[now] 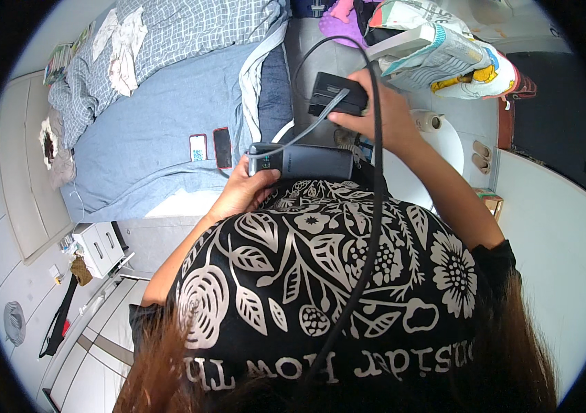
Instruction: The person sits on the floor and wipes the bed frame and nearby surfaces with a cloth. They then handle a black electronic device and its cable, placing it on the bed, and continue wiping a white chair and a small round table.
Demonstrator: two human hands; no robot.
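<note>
My left hand grips one end of a dark grey power bank, held level before my waist, with small lit figures near my thumb. A grey flat strap or cable runs from that end up to a black box-shaped device. My right hand holds this device from its right side, above and beyond the power bank. From the device a black cable loops upward, then hangs down across my printed black T-shirt. What my right fingers do behind the device is hidden.
Two phones, one with a light screen and one dark, lie on the blue bed. To the right, a round white table bears a beige cup. Bags and cloths are heaped beyond it; slippers sit on the floor.
</note>
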